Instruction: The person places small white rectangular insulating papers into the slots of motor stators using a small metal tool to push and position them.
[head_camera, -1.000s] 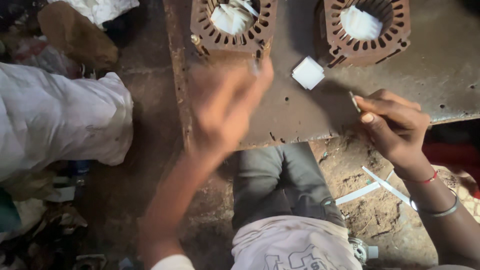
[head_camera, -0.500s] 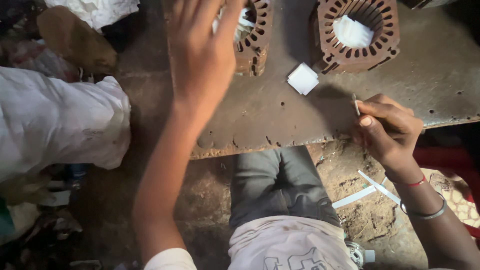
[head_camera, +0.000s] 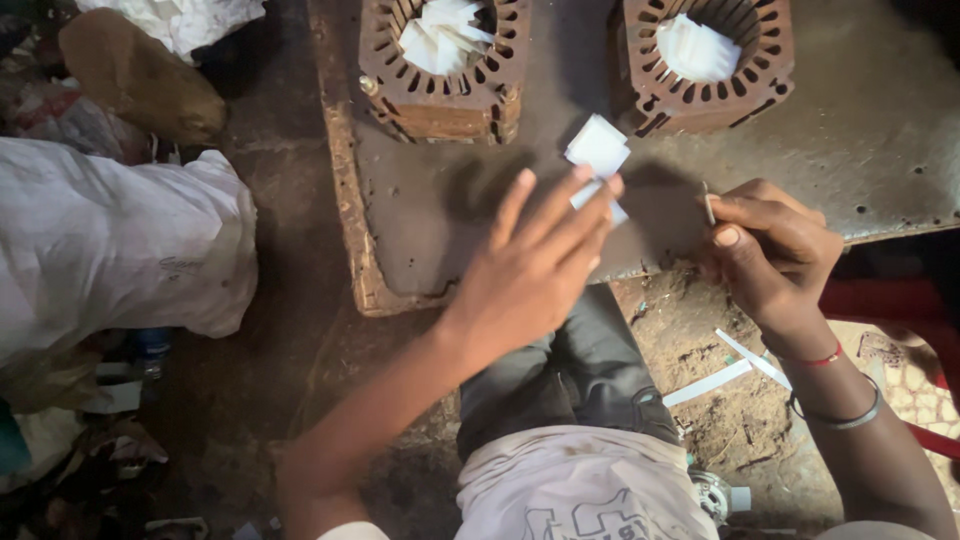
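Since the earlier frames, the left hand has been drawn back from the left stator core at the far edge of the desk and brought down over the small stack of white paper slips, which lies on the desk between the two cores. Its fingers are spread apart and flat, the tips touching the near edge of the stack; nothing is clamped yet. The right hand has hardly shifted: its fingers are pinched together on a thin metal pin, held upright just beside the slips. The right stator core, like the left one, has white paper folded into its bore.

A single slip is judged to be wanted, so the top sheet would best be slid off with one fingertip while the rest is pressed down, lest several be lifted at once. Loose white strips lie on the dirt floor below.
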